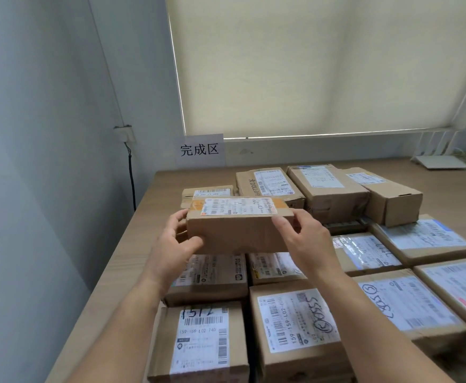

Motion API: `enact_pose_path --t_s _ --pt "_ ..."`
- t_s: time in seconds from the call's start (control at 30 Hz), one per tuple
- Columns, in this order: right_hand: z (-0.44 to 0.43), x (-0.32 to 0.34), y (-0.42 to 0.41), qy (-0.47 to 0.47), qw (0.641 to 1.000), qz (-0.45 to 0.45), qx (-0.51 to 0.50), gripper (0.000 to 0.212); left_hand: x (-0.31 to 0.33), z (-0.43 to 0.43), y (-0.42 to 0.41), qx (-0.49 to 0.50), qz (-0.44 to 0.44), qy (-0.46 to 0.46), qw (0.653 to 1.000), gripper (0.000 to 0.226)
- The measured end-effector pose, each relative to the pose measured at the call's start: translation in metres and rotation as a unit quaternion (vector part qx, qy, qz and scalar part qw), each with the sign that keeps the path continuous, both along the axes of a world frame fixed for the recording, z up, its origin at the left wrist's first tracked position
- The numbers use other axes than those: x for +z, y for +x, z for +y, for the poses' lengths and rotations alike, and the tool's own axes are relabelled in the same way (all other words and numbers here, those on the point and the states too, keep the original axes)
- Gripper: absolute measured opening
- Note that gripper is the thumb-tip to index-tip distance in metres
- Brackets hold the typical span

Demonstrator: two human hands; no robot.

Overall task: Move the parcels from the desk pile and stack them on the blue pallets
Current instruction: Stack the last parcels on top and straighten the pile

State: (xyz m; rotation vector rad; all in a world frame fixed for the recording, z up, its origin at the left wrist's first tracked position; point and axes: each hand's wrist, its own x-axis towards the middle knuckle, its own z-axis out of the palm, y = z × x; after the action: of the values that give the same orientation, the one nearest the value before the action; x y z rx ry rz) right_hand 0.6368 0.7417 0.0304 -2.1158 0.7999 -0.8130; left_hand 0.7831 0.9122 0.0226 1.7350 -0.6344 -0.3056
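A small brown cardboard parcel [237, 232] with a white label and orange tape on top is held above the parcel pile on the wooden desk [121, 261]. My left hand [176, 241] grips its left end, thumb on the front face. My right hand [298, 236] grips its right end, fingers curled round the corner. Beneath and around it lie several labelled cardboard parcels, such as one marked 1512 [201, 344] and one with black scribble [298, 324]. No blue pallets are in view.
A paper sign with black characters [199, 149] hangs on the wall behind the desk. A white router [441, 161] sits at the back right. A black cable [131, 175] runs down the left wall from a socket. A drawn blind covers the window.
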Motion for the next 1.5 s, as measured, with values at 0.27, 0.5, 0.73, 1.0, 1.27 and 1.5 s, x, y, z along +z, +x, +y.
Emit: enact_pose_path --t_s 0.27,0.5,0.73,1.0,1.27,1.5 --pt "-0.05 -0.001 -0.054 0.043 0.995 -0.027 -0.083 0.032 -0.005 -0.06 -0.049 -0.079 -0.057 0.033 0.995 0.061" --pt "-0.096 0.004 -0.099 0.041 0.991 -0.005 -0.129 0.039 -0.003 -0.116 -0.086 -0.111 -0.106 0.084 0.985 0.07" --pt "-0.134 0.001 -0.126 0.044 0.993 0.005 -0.114 0.042 -0.011 -0.149 -0.111 -0.096 -0.12 0.102 0.983 0.066" --pt "-0.152 -0.006 -0.128 0.073 0.996 0.004 -0.049 0.034 -0.02 -0.153 -0.123 -0.037 -0.112 0.114 0.987 0.062" --pt "-0.158 -0.007 -0.137 0.06 0.998 0.017 -0.009 0.04 -0.018 -0.157 -0.13 0.001 -0.09 0.138 0.986 0.076" --pt "-0.144 -0.003 -0.17 -0.051 0.996 0.005 -0.072 0.039 -0.002 -0.14 -0.154 0.045 -0.129 0.085 0.987 0.073"
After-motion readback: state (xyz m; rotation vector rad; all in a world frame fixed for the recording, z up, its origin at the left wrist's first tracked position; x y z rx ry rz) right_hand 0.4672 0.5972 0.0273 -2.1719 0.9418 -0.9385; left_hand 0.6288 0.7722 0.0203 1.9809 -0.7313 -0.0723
